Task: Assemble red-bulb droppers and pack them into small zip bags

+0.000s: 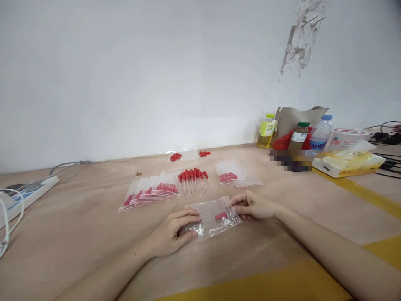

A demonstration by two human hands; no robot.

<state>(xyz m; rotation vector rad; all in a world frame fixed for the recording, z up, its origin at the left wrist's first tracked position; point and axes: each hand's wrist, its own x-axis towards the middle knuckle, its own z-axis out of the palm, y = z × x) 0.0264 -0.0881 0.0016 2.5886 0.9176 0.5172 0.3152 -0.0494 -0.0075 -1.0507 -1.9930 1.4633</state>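
A clear zip-lock bag (206, 211) lies between my hands, with a red-bulbed dropper (221, 216) inside it. My right hand (247, 205) pinches the bag's right end between thumb and fingers. At the left end, my left hand (180, 230) has its thumb and fingers on the bag, fingers curved and gripping its edge. Just beyond the bag, several loose glass droppers with red bulbs (193, 175) lie side by side. Left of them, bagged droppers (150, 190) overlap in a row. More bagged droppers (228, 174) rest to the right.
Loose red bulbs (176, 156) lie near the wall. A power strip (34, 194) with cables is on the left. At the back right stand a yellow-labelled bottle (266, 131), a green-capped bottle (298, 137), a blue-capped bottle (322, 133) and a tissue pack (347, 163).
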